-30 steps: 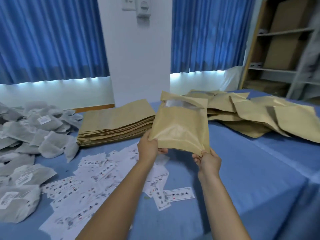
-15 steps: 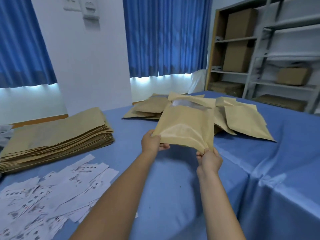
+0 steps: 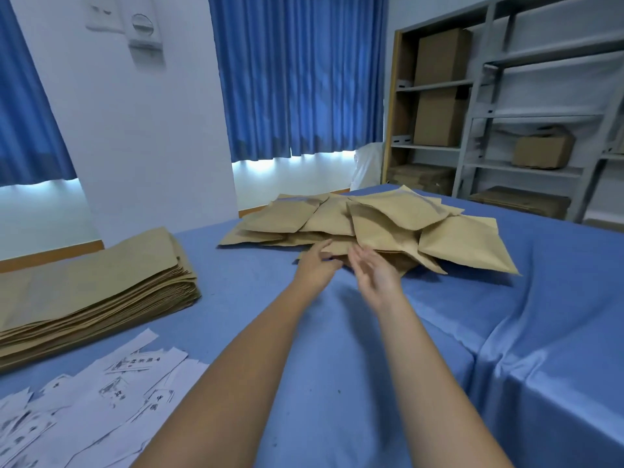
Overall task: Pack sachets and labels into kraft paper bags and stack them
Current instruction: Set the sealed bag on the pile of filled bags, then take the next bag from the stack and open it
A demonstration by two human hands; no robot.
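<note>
A loose heap of filled kraft paper bags [image 3: 378, 228] lies on the blue table beyond my hands. My left hand [image 3: 317, 265] reaches to the heap's near edge, its straight fingers touching a bag there. Just to its right, my right hand [image 3: 376, 276] hovers with fingers spread and relaxed, holding nothing. A flat stack of unfilled kraft bags [image 3: 91, 288] sits at the left. White printed labels [image 3: 91, 407] are scattered at the bottom left. No sachets are in view.
The table is covered by a blue cloth [image 3: 439, 349] that drops off at the right. Grey shelving with cardboard boxes [image 3: 442, 86] stands at the back right. Blue curtains [image 3: 297, 76] hang behind the table.
The bag I held up in both hands now lies on the heap; both hands have let go and opened. My view has swung to the right, and the sachets have left the frame.
</note>
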